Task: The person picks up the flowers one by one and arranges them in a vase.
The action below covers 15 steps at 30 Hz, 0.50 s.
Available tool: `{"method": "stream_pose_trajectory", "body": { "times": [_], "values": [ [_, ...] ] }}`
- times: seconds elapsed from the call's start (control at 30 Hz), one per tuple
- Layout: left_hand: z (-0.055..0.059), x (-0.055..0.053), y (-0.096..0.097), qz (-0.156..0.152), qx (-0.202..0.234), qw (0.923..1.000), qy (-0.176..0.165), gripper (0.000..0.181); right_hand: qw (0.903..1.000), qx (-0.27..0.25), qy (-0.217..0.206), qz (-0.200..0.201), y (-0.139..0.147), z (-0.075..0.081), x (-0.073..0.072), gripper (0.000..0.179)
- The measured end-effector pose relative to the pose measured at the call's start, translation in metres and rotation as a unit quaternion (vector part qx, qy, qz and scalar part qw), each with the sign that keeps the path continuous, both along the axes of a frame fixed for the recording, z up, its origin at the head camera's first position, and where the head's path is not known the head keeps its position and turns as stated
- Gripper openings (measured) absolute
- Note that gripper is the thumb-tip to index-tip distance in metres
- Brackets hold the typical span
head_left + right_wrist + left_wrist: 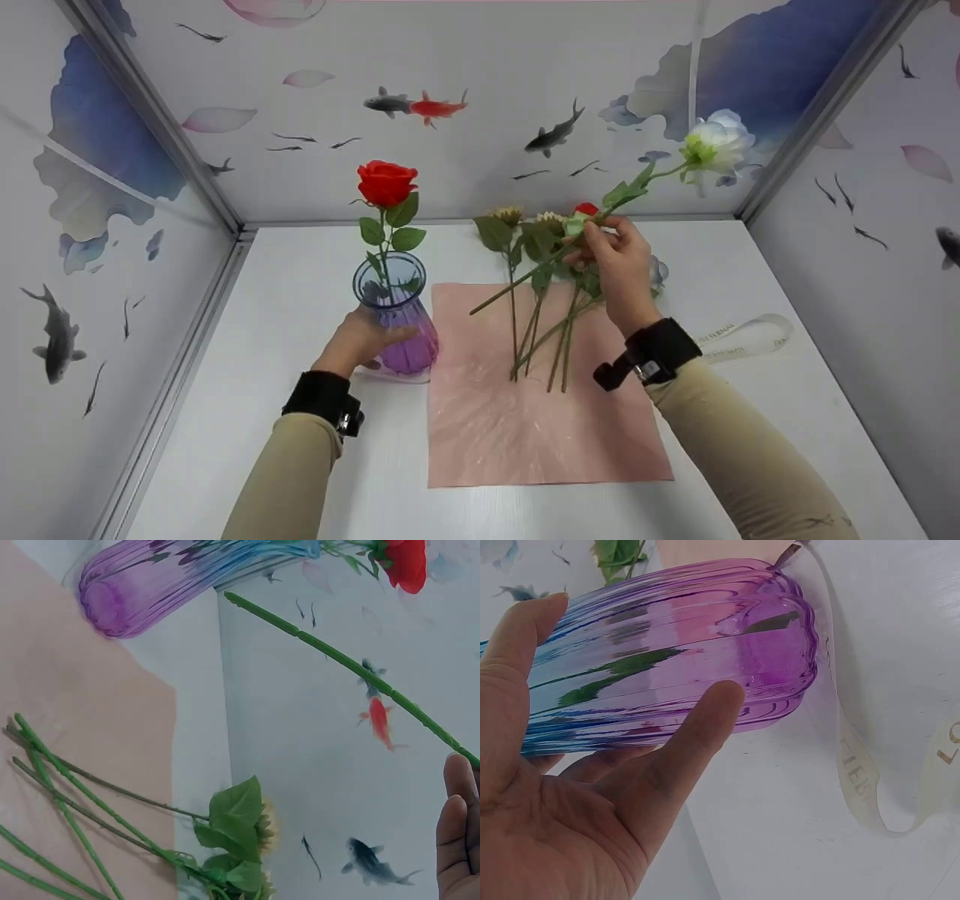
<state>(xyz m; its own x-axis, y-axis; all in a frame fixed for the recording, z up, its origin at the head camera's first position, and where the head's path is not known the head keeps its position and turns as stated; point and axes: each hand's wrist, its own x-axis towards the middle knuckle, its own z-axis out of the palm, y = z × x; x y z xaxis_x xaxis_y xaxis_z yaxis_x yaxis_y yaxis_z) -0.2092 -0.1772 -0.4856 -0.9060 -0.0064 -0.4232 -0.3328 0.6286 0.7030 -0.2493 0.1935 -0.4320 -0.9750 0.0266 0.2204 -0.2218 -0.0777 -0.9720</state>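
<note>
My left hand (358, 341) holds a ribbed glass vase (415, 349), blue at the neck and purple at the base. In the left wrist view, the thumb and fingers lie along both sides of the vase (712, 637). One red rose (386, 184) stands in it, its bloom and leaves above the rim. With thumb and fingertips, my right hand (624, 264) pinches the green stem of a white artificial flower (718, 142). That flower slants over the paper, bloom up to the right. The right wrist view shows its bare stem (341, 660) pointing toward the vase.
Several other flower stems (556, 360) lie crossed on a pink wrapping sheet (495, 442), with yellowish blooms (508, 215) at the back. A looped pale ribbon (772, 324) with lettering lies to the right. Printed panels (480, 172) enclose the white table (292, 277).
</note>
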Motion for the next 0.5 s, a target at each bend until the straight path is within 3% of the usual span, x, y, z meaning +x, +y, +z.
{"method": "stream_pose_trajectory", "body": {
  "times": [0.1, 0.5],
  "values": [
    [-0.001, 0.000, 0.000, 0.000, 0.002, 1.0000, 0.001, 0.089, 0.9998, -0.003, 0.005, 0.021, -0.007, 0.010, 0.001, 0.033],
    [0.001, -0.001, 0.000, -0.006, -0.004, 1.0000, 0.003, 0.088, 0.9979, -0.002, 0.049, 0.042, -0.033, 0.048, 0.000, 0.030]
  ]
}}
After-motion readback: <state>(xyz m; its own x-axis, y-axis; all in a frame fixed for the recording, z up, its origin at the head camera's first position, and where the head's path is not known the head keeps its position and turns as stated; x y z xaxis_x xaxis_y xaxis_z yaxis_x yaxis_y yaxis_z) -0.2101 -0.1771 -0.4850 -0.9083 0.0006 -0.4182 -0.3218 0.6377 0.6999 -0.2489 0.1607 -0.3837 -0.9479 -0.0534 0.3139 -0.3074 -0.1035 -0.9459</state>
